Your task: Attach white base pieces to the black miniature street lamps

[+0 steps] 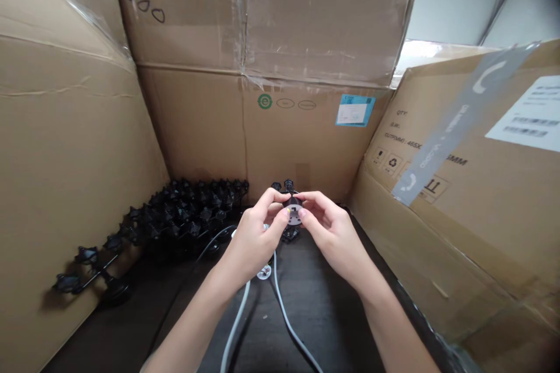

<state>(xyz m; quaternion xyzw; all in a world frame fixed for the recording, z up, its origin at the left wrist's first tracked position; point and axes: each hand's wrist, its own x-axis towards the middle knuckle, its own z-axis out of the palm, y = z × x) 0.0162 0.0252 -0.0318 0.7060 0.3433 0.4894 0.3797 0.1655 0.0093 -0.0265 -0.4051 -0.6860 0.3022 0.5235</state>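
Observation:
Between my left hand (pixel 259 233) and my right hand (pixel 329 230) is a small black lamp with lantern-shaped heads (pixel 288 185), its round grey underside (pixel 296 220) turned toward me. A dark rectangular opening shows in that underside. Both thumbs press on the grey face, while the fingers of each hand curl around the black base from the sides. Just below my left hand lies a small round white piece (pixel 263 272) on the dark table; its details are too small to make out. A light grey cable (pixel 280 291) runs beside it.
Many similar black lamps (pixel 184 210) are heaped on the left, one standing apart (pixel 114 287) at the near end. A thin black cable (pixel 192 265) crosses the dark table (pixel 336 315). Large cardboard boxes form walls at the left (pixel 65 145), back (pixel 196 116) and right (pixel 437 233).

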